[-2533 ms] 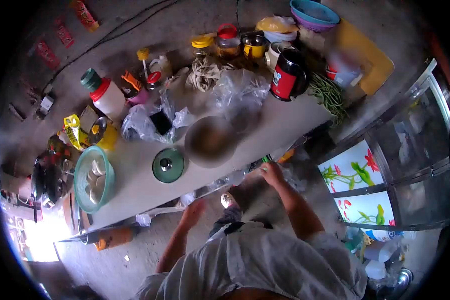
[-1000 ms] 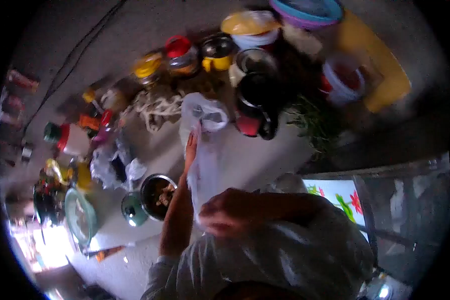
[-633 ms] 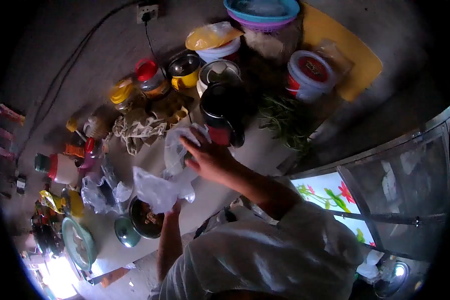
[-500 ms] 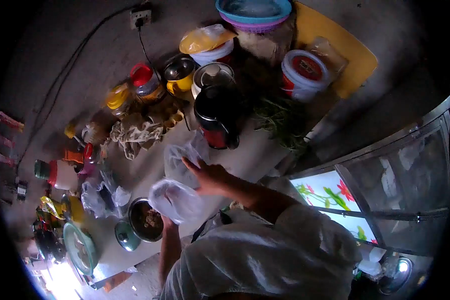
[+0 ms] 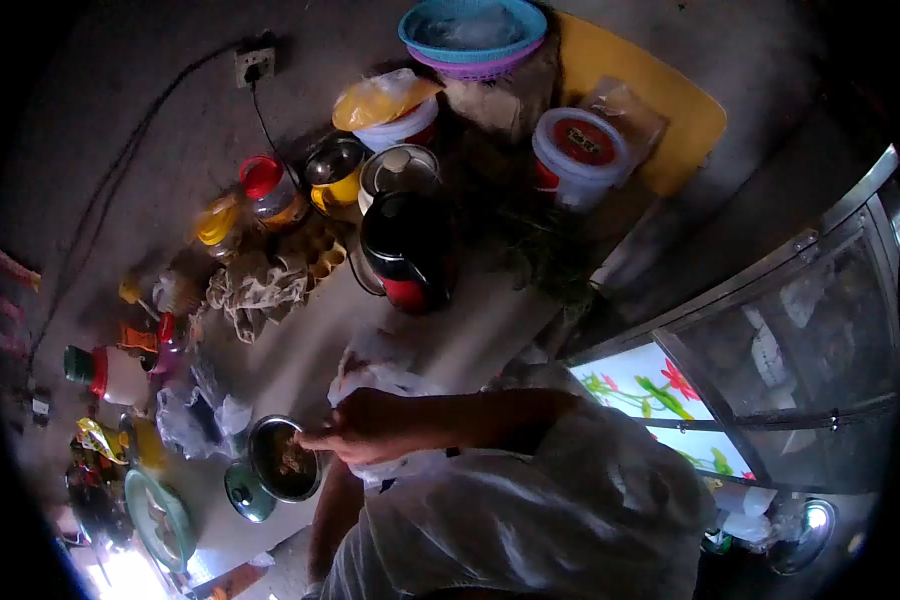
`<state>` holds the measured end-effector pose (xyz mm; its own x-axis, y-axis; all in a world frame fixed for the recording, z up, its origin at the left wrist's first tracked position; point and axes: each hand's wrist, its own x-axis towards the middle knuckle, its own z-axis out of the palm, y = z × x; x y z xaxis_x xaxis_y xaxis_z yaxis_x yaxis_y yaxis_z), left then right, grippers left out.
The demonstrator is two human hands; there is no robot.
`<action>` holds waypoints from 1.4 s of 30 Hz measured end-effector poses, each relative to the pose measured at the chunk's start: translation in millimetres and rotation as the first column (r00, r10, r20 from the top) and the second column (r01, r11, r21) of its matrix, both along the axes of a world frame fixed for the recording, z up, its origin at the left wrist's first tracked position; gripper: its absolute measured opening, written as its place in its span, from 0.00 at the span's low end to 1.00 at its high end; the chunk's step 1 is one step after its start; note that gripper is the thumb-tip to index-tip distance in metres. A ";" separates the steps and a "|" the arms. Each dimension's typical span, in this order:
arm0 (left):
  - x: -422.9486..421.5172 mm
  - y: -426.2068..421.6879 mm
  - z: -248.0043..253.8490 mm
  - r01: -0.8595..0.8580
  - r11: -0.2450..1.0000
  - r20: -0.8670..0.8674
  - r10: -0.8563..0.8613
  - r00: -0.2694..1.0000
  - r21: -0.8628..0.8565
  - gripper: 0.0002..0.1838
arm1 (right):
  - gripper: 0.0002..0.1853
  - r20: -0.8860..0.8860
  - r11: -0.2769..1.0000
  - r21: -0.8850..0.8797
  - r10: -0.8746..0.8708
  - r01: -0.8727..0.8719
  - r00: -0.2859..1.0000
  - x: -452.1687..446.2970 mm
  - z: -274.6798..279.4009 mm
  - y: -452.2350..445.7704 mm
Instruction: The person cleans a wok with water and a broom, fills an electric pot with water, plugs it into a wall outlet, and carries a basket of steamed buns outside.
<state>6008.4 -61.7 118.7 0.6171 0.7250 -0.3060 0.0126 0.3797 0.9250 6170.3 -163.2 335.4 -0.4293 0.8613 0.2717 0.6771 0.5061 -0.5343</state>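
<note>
Plastic bag, clear (image 5: 390, 378): one or two, uncertain; seen above and below the right forearm (image 5: 500, 415), by the desk (image 5: 490, 330). Step in hand, as judged: handling the bag; next move seems to call for a sure hold on the plastic. Left to right: green basin (image 5: 179, 515), one; green lid (image 5: 249, 491), one; metal pot (image 5: 269, 455), one; left hand, hidden, grip untold; right hand (image 5: 348, 430), index finger extended towards the pot, others curled, grasp untold; black-and-red kettle (image 5: 407, 245), one; lidded tub (image 5: 580, 160), one.
</note>
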 end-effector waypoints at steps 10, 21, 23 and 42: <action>76.0 16.8 38.1 0.692 0.511 -0.717 -0.192 0.670 0.510 0.20 | 0.19 -0.061 0.816 -0.357 -0.505 0.454 0.861 84.3 -39.0 -83.2; 76.0 -4.1 79.7 0.783 0.426 -0.555 -0.553 0.622 0.453 0.21 | 0.46 0.154 0.801 -0.125 -0.568 0.586 0.809 22.3 -182.3 -34.3; 69.1 -10.7 112.9 0.766 0.493 -0.474 -0.602 0.642 0.412 0.22 | 0.36 0.006 0.816 -0.175 -0.559 0.551 0.829 28.9 -225.0 -26.3; 35.9 -38.2 8.1 0.277 0.813 -0.083 -0.368 0.926 -0.512 0.37 | 0.14 -0.771 0.947 -0.301 -0.311 -0.113 -0.555 46.2 -163.5 -52.9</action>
<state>6044.3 -99.9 126.7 0.6937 0.2243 -0.6844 0.3536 0.7218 0.5950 6216.5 -216.1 172.0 0.3652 0.9275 -0.0804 -0.8733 0.3113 -0.3747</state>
